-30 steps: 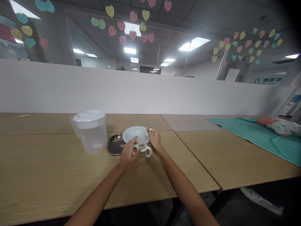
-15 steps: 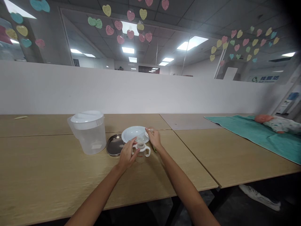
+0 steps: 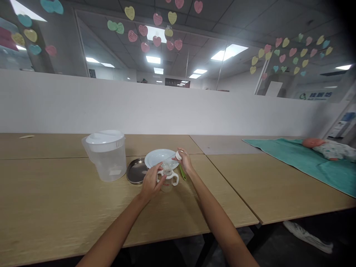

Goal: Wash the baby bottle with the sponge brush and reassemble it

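Observation:
My left hand (image 3: 151,182) is wrapped round the side of a clear baby bottle (image 3: 167,185) with a white two-handled collar. The bottle stands upright on the table, its mouth uncovered. Up and to the right, my right hand (image 3: 184,161) grips a white bottle lid (image 3: 178,155), tilted and apart from the bottle; a thin straw-like line seems to run from it over the plate. Just behind the bottle lies a pale plate (image 3: 155,157). A green handle (image 3: 182,172) sticks out below my right hand; what it belongs to is hidden.
To the left stand a round metal tray (image 3: 136,172) and a clear pitcher (image 3: 109,159) with a white lid. A doll (image 3: 328,146) lies on a teal towel (image 3: 289,155) at the right. A low white wall (image 3: 155,107) runs behind the table (image 3: 69,207).
My right hand has turned and shifted slightly right with the lid, showing more of its white face and the green handle. My left hand stays on the bottle.

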Available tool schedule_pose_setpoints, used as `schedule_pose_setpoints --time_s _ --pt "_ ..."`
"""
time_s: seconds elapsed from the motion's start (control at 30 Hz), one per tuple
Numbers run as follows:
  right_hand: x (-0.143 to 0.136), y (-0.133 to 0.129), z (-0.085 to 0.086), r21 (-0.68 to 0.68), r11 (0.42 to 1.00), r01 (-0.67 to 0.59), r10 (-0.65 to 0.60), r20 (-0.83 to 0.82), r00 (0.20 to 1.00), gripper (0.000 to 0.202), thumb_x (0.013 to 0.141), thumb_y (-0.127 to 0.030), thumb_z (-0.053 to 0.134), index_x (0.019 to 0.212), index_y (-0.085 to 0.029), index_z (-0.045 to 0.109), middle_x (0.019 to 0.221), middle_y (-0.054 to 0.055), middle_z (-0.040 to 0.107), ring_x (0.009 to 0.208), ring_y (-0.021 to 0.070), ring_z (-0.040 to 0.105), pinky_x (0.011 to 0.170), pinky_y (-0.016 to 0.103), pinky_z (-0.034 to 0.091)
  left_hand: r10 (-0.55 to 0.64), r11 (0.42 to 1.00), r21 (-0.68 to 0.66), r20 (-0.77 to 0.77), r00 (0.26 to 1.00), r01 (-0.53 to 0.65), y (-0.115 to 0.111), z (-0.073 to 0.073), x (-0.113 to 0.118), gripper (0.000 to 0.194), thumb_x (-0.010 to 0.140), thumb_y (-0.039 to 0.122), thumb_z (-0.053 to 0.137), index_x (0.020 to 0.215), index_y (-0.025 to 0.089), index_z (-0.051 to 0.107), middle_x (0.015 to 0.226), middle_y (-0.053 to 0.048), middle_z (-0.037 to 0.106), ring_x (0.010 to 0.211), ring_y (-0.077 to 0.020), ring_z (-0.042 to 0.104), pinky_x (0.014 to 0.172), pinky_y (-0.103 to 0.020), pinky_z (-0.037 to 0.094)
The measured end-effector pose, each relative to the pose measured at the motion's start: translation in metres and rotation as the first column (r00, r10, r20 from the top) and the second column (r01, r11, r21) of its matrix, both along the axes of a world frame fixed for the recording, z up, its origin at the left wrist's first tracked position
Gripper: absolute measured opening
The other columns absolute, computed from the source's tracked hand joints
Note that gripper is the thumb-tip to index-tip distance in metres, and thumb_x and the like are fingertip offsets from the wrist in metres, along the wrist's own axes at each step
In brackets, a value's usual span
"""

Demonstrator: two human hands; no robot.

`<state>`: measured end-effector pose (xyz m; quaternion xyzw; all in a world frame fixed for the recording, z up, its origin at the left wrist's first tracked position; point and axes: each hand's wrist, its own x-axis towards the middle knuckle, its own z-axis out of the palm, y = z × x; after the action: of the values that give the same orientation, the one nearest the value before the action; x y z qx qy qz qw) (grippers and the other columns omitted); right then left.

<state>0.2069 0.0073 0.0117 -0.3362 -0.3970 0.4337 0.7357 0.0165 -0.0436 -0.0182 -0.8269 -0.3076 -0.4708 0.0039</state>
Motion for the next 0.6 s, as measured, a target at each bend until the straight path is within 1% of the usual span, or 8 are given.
schedule_pose_setpoints --time_s 0.07,0.13,0.2,0.27,0.37,0.47,0.53,0.6 --pt "-0.001 -0.001 0.002 0.012 0.999 -0.052 0.052 0.001 0.999 0.038 0.065 -0.046 0.064 0.090 -0.019 0.054 0.064 -0.004 0.052 0.057 0.0106 0.054 0.055 0.027 0.055 0.008 1.000 0.002 0.011 1.000 -0.008 0.000 0.000 0.000 0.046 0.087 0.034 0.045 0.129 0.018 0.036 0.105 -0.008 0.058 0.100 -0.0195 0.054 0.090 -0.036 0.042" --pt "-0.003 -0.003 0.003 0.014 0.998 -0.067 0.065 0.098 0.993 0.042 0.068 -0.055 0.059 0.085 -0.017 0.055 0.061 -0.003 0.053 0.052 0.0109 0.055 0.048 0.025 0.052 0.019 1.000 0.005 0.026 0.999 -0.019 0.001 0.000 -0.001 0.046 0.087 0.034 0.045 0.129 0.018 0.036 0.104 -0.009 0.058 0.099 -0.0200 0.054 0.090 -0.037 0.042" --pt "-0.006 -0.007 0.003 -0.003 1.000 -0.020 0.020 0.238 0.971 0.046 0.069 -0.060 0.055 0.080 -0.015 0.055 0.056 -0.003 0.051 0.045 0.0102 0.052 0.040 0.021 0.045 0.027 0.999 0.019 0.048 0.998 -0.028 0.001 0.000 -0.001 0.045 0.087 0.034 0.044 0.129 0.018 0.036 0.104 -0.009 0.059 0.098 -0.0203 0.055 0.089 -0.038 0.042" --pt "-0.009 -0.012 0.004 0.011 0.997 0.073 -0.072 0.370 0.926 0.047 0.066 -0.060 0.058 0.079 -0.015 0.056 0.054 -0.004 0.052 0.041 0.0091 0.048 0.037 0.020 0.039 0.036 0.998 0.047 0.073 0.997 -0.040 0.002 0.001 -0.002 0.044 0.087 0.034 0.044 0.128 0.017 0.037 0.104 -0.009 0.059 0.098 -0.0205 0.055 0.088 -0.039 0.042" --pt "-0.015 -0.022 0.009 0.152 0.969 0.195 -0.246 0.518 0.819 0.046 0.061 -0.056 0.067 0.082 -0.015 0.059 0.066 0.000 0.060 0.052 0.0108 0.052 0.047 0.021 0.042 0.055 0.993 0.103 0.077 0.996 -0.063 0.004 0.001 -0.005 0.042 0.087 0.032 0.045 0.126 0.017 0.040 0.104 -0.010 0.059 0.098 -0.0206 0.054 0.088 -0.038 0.042" --pt "-0.021 -0.035 0.015 0.305 0.919 0.248 -0.391 0.647 0.655 0.045 0.061 -0.055 0.067 0.084 -0.017 0.060 0.075 0.002 0.064 0.065 0.0136 0.055 0.060 0.024 0.044 0.077 0.984 0.158 0.063 0.995 -0.086 0.005 0.002 -0.007 0.039 0.087 0.030 0.045 0.123 0.017 0.042 0.104 -0.010 0.059 0.097 -0.0206 0.055 0.088 -0.038 0.042" --pt "-0.025 -0.043 0.020 0.356 0.896 0.266 -0.444 0.706 0.552 0.044 0.065 -0.055 0.064 0.087 -0.017 0.059 0.073 0.002 0.063 0.064 0.0143 0.055 0.061 0.024 0.042 0.094 0.974 0.199 0.071 0.993 -0.106 0.005 0.003 -0.009 0.039 0.087 0.029 0.046 0.123 0.016 0.043 0.104 -0.011 0.060 0.097 -0.0208 0.056 0.087 -0.037 0.042" --pt "-0.028 -0.050 0.023 0.393 0.885 0.249 -0.465 0.748 0.473 0.043 0.070 -0.055 0.060 0.091 -0.017 0.058 0.072 0.003 0.063 0.064 0.0150 0.055 0.061 0.024 0.040 0.106 0.961 0.248 0.083 0.991 -0.124 0.005 0.004 -0.009 0.040 0.086 0.027 0.048 0.124 0.015 0.042 0.104 -0.011 0.060 0.099 -0.0214 0.056 0.088 -0.037 0.042"
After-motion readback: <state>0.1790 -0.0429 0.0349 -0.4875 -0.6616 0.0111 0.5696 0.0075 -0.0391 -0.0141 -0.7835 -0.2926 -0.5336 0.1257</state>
